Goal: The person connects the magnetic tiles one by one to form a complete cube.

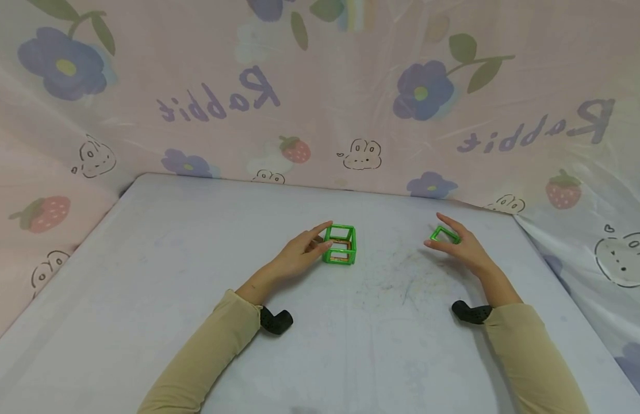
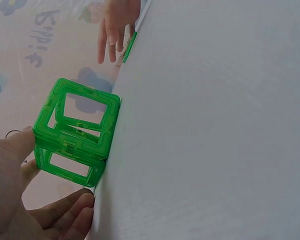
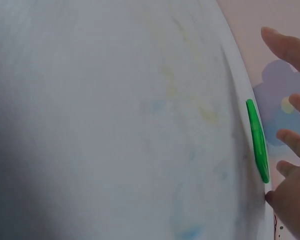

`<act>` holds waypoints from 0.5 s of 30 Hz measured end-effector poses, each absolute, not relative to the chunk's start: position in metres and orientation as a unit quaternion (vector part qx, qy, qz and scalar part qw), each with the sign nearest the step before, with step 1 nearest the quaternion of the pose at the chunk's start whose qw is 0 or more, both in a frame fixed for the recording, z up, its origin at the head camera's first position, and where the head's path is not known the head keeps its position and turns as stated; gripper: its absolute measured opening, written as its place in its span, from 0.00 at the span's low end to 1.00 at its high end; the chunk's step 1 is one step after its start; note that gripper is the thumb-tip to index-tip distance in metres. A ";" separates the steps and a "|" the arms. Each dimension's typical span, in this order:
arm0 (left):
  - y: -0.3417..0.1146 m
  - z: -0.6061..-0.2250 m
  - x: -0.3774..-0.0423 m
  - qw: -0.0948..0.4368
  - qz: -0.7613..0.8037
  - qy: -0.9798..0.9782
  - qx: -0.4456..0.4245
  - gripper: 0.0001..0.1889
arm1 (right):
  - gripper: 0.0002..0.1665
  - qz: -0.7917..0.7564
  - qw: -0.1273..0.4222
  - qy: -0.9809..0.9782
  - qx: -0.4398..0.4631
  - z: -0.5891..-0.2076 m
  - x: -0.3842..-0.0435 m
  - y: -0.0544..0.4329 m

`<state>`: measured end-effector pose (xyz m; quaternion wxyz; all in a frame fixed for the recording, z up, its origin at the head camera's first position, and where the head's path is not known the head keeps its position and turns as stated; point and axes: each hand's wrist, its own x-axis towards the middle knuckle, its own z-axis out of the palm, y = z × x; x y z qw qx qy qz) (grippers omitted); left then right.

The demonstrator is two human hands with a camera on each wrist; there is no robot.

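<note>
A cube frame [image 1: 355,244] of green magnetic tiles stands on the white table, with orange-brown edges showing low inside it. My left hand [image 1: 297,253] holds the cube at its left side, thumb near the front corner and index finger toward the back. In the left wrist view, the thumb meets the edge of the green cube [image 2: 65,142] while the other fingers curl beside it. Farther right, a single green square magnetic tile [image 1: 436,234] lies flat on the table. My right hand [image 1: 467,247] hovers around that tile [image 3: 258,142], its fingers spread apart.
The white table [image 1: 195,230] carries faint coloured smudges between the two hands. Behind it hangs a pink printed curtain [image 1: 320,103] with flowers, rabbits and strawberries, which also covers both sides. A black wrist device [image 1: 278,322] sits by each sleeve cuff.
</note>
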<state>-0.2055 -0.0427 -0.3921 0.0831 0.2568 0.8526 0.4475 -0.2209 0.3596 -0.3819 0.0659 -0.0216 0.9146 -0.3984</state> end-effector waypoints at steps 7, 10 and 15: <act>-0.043 -0.393 -0.207 0.083 0.447 0.853 0.255 0.29 | 0.56 -0.395 0.074 0.915 -0.015 -0.379 -0.220 0.362; -0.043 -0.394 -0.207 0.083 0.447 0.854 0.255 0.29 | 0.56 -0.396 0.074 0.915 -0.015 -0.380 -0.220 0.364; -0.043 -0.394 -0.207 0.083 0.448 0.852 0.258 0.29 | 0.55 -0.387 0.069 0.919 -0.019 -0.383 -0.219 0.367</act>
